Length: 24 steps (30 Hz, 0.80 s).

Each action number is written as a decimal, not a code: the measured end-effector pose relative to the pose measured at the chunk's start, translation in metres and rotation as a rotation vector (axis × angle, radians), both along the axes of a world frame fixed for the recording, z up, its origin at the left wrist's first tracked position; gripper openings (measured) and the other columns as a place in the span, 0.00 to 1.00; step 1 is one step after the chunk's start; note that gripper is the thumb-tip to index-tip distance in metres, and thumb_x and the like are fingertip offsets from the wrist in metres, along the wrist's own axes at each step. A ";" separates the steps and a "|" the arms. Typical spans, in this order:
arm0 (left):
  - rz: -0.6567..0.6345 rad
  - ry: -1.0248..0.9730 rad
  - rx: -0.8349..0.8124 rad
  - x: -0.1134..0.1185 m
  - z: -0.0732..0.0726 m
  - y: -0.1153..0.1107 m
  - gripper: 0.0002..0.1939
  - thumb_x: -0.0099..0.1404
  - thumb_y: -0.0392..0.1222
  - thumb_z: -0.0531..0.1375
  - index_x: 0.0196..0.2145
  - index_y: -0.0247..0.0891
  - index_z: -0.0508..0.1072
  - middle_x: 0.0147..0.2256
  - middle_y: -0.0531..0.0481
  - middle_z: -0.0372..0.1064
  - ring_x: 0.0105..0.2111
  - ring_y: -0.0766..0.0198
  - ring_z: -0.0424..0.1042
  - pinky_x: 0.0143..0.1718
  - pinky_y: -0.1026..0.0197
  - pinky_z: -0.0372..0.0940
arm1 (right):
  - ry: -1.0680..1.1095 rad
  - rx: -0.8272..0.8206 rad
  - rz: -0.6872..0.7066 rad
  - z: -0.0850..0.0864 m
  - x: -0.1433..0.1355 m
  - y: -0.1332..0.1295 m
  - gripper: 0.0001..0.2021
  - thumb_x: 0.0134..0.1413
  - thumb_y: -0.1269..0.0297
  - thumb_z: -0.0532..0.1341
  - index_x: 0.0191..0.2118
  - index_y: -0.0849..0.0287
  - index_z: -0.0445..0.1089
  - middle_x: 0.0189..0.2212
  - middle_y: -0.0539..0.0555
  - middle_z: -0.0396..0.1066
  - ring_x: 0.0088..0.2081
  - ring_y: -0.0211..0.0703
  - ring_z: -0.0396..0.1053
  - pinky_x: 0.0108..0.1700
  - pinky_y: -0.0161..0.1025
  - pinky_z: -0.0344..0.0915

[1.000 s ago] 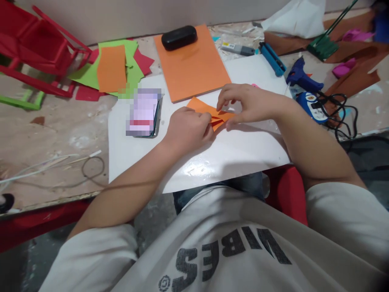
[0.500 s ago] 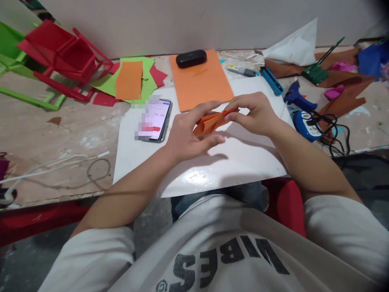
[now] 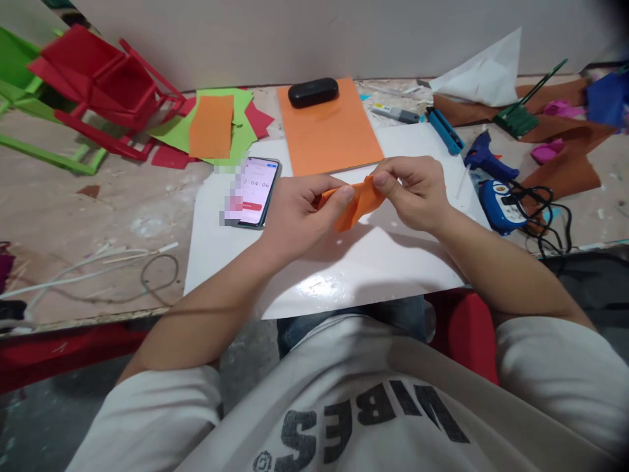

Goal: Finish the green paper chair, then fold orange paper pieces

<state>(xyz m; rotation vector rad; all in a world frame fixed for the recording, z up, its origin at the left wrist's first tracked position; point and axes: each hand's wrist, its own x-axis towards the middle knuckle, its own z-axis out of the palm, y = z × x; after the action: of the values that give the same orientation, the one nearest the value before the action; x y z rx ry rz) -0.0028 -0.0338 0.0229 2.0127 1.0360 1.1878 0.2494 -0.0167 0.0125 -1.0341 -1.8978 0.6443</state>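
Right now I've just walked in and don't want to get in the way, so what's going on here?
A person has a folded orange paper in a two-handed grip over the white sheet, left hand at one end, right hand pinching the other. The phone lies beside the left hand with its screen lit. Behind, the black case rests on the orange pad. The glue gun lies off to the right.

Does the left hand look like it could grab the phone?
Probably yes: the phone lies beside the left hand with nothing between them, but it may need to let go of the folded orange paper.
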 end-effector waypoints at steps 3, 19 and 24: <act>-0.013 -0.030 -0.022 0.001 0.002 -0.004 0.25 0.82 0.61 0.66 0.34 0.41 0.88 0.30 0.49 0.83 0.29 0.61 0.78 0.31 0.58 0.71 | 0.046 0.040 -0.010 -0.006 -0.005 -0.002 0.36 0.75 0.21 0.59 0.36 0.50 0.80 0.29 0.55 0.76 0.35 0.51 0.76 0.44 0.50 0.77; -0.027 0.020 0.063 0.003 0.000 -0.011 0.22 0.82 0.58 0.65 0.35 0.44 0.88 0.26 0.50 0.82 0.26 0.62 0.77 0.32 0.57 0.72 | 0.170 0.177 -0.107 -0.023 -0.022 -0.013 0.31 0.82 0.28 0.57 0.38 0.50 0.76 0.33 0.54 0.75 0.35 0.48 0.76 0.44 0.51 0.76; -0.024 0.089 0.136 0.005 -0.001 -0.014 0.21 0.83 0.54 0.63 0.34 0.45 0.87 0.26 0.50 0.82 0.25 0.62 0.77 0.32 0.56 0.69 | 0.189 0.196 -0.160 -0.026 -0.026 -0.014 0.33 0.82 0.26 0.54 0.37 0.49 0.74 0.32 0.54 0.72 0.36 0.50 0.75 0.44 0.51 0.75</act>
<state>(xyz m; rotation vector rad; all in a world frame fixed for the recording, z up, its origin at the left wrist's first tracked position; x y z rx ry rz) 0.0020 -0.0481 0.0216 2.1944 0.9944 1.1947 0.2239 -0.0307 -0.0138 -0.9529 -1.6584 0.4384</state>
